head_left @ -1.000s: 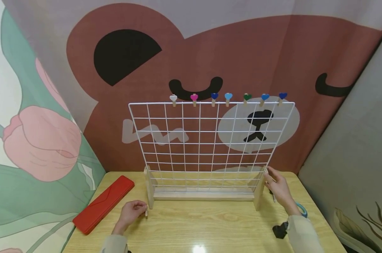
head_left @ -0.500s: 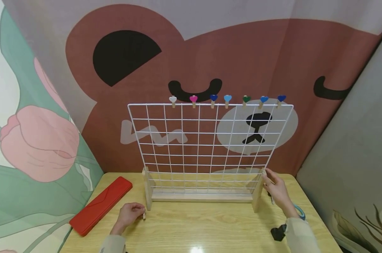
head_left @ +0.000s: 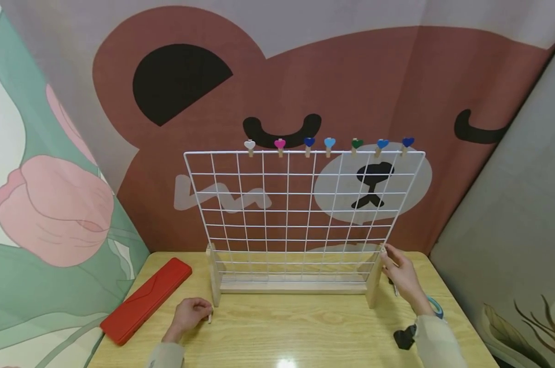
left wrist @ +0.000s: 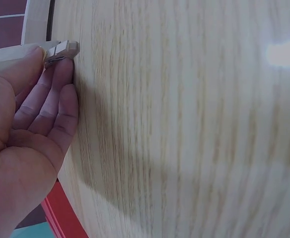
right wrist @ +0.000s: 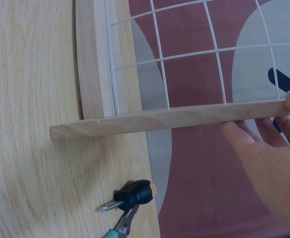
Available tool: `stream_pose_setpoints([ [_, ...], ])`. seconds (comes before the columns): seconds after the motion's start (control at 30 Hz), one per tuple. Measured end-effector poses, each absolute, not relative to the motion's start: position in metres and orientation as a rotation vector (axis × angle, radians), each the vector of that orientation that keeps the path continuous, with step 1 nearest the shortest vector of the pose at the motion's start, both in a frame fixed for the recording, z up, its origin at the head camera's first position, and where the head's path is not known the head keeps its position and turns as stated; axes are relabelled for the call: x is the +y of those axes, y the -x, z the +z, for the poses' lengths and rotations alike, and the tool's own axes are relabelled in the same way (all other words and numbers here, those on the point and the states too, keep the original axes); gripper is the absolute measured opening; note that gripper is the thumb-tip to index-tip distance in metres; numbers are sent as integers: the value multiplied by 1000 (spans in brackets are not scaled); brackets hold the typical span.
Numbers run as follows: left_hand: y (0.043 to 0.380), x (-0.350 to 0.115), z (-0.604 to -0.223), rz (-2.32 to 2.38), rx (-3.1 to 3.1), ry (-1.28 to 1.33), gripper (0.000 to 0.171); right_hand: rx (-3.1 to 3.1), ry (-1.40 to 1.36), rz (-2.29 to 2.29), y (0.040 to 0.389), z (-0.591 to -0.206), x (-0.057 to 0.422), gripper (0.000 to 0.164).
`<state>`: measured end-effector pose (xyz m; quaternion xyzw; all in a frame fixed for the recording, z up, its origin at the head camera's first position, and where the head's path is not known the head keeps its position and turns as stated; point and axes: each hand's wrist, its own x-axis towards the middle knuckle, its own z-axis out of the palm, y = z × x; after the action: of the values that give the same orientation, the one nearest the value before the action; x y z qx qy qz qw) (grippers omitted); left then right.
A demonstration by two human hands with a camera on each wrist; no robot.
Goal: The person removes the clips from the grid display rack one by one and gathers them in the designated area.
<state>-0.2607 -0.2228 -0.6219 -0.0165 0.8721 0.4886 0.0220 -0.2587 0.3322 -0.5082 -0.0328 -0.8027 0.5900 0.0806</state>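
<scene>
A white wire grid rack [head_left: 287, 193] stands upright on a wooden base, with several heart-topped mini clothespins along its top edge. Low at the left, my left hand [head_left: 187, 314] pinches a small wooden clothespin [left wrist: 64, 49] between thumb and fingers, close over the table beside the left upright [head_left: 215, 278]. My right hand [head_left: 402, 276] grips the upper end of the right upright [right wrist: 150, 120], thumb on one side and fingers on the other. The heart side of the held clothespin does not show.
A long red case [head_left: 146, 300] lies at the table's left edge. On the right are a stubby screwdriver [right wrist: 135, 194] with a black handle, teal-handled scissors [head_left: 436, 306] and a black object [head_left: 403, 338]. A patterned curtain [head_left: 277, 92] hangs behind the table.
The head view has shifted slightly. My left hand, still pinching the clothespin, sits a touch lower; my right hand keeps its place on the upright.
</scene>
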Motion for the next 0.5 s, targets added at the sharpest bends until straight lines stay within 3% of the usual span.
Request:
stream_pose_setpoints([
  [0.5,260,-223,-621,1365,2835,-50,7,-2389,94,1788,257,-507,331,57],
])
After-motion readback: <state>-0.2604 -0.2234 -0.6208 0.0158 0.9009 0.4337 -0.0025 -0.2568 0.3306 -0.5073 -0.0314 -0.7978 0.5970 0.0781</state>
